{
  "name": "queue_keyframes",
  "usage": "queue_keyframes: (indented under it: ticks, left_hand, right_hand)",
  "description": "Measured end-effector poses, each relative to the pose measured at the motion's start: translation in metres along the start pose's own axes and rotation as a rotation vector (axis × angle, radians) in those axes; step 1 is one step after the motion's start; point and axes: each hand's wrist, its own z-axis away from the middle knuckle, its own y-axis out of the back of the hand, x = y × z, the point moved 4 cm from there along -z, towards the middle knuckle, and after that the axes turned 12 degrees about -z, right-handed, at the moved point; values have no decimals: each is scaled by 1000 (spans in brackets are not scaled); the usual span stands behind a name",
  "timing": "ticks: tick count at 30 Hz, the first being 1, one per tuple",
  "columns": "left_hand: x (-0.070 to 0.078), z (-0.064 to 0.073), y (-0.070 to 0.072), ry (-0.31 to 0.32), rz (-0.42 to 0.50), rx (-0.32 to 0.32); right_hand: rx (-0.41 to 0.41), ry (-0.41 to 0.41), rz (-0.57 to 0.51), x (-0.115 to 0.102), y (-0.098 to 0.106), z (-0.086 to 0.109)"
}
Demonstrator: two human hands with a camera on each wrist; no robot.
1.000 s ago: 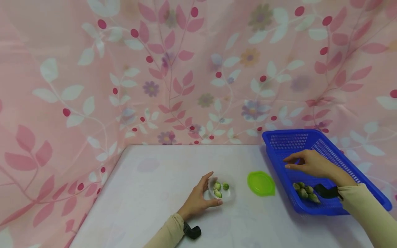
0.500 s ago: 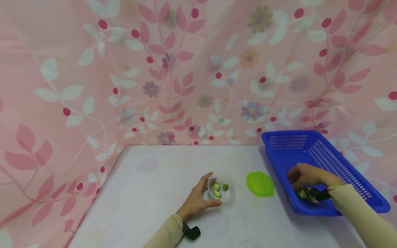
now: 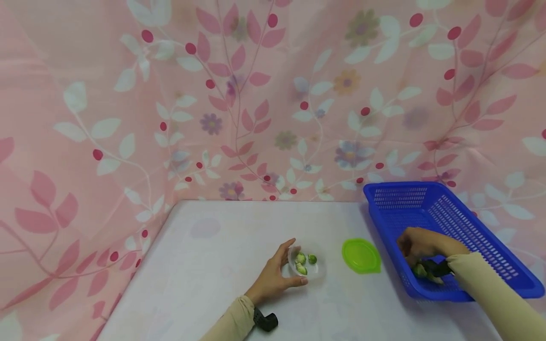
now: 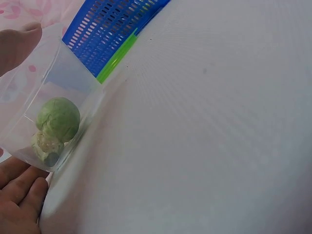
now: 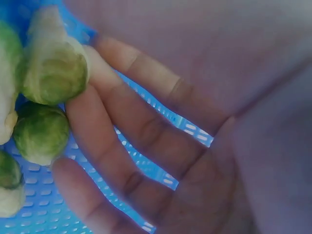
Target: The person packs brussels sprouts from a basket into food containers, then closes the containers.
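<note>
At the lower centre of the head view, my left hand [image 3: 273,279] curls its thumb and fingers round a small clear tub [image 3: 308,266], steadying it on the table [image 3: 222,265]. The tub already holds three sprouts [image 3: 301,258]; the left wrist view shows one round green sprout [image 4: 58,118] pressed against its clear wall, with my thumb [image 4: 17,44] on the rim at upper left.

At lower right, my right hand [image 3: 420,245] reaches down into the blue basket [image 3: 473,227], where the remaining sprouts [image 3: 419,270] lie at the near end. The right wrist view shows my fingers [image 5: 122,141] nearly straight, their tips touching two sprouts [image 5: 56,68] at upper left; I judge the hand to be gathering one, not yet gripping it.

Between tub and basket lies a green lid [image 3: 361,255], set flat and apart from the tub, which leaves the tub's mouth free.

The table is white and smooth. Behind it, filling the upper frame, hangs a pink cloth [image 3: 256,94] printed with leaves, berries and flowers.
</note>
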Motion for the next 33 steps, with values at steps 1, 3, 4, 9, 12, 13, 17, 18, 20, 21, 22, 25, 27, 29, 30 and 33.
queue_keyframes:
  ticks: [1, 3, 4, 9, 12, 13, 17, 18, 20, 21, 22, 25, 27, 29, 30, 33]
  left_hand:
    - [0, 0, 0, 0, 3, 1]
    - [0, 0, 0, 4, 6, 0]
    - [0, 0, 0, 6, 9, -3]
    - [1, 1, -1, 4, 5, -2]
    - [1, 0, 0, 0, -2, 0]
    - [0, 0, 0, 0, -2, 1]
    - [-1, -1, 0, -11, -10, 6]
    - [-1, -1, 0, -9, -10, 6]
    - [-2, -1, 0, -10, -10, 6]
    - [-2, -1, 0, -4, -9, 4]
    - [-1, -1, 0, -5, -7, 4]
    - [0, -1, 0, 1, -5, 1]
    - [1, -1, 1, 4, -4, 0]
    - [1, -1, 1, 6, -3, -1]
    - [1, -1, 1, 9, -3, -2]
    - [0, 0, 1, 12, -8, -2]
  right_hand:
    - [-3, 7, 2, 0, 1, 0]
    - [-10, 16, 5, 0, 2, 0]
    - [-11, 20, 5, 0, 2, 1]
    - [-25, 37, -1, 0, 1, 5]
    - [-32, 41, -8, -1, 1, 6]
    - [-32, 42, -6, -1, 1, 6]
    - [-23, 41, 5, -3, 0, 6]
    - [-17, 35, 13, -3, 1, 6]
    - [-2, 10, 32, -4, 1, 6]
    - [14, -12, 46, -5, 2, 6]
    - [29, -32, 60, -5, 3, 6]
    - [71, -95, 100, -4, 5, 5]
    - [93, -124, 127, -4, 6, 4]
    - [98, -135, 143, -4, 6, 4]
    - [99, -138, 150, -4, 6, 3]
    - [96, -125, 163, -3, 6, 3]
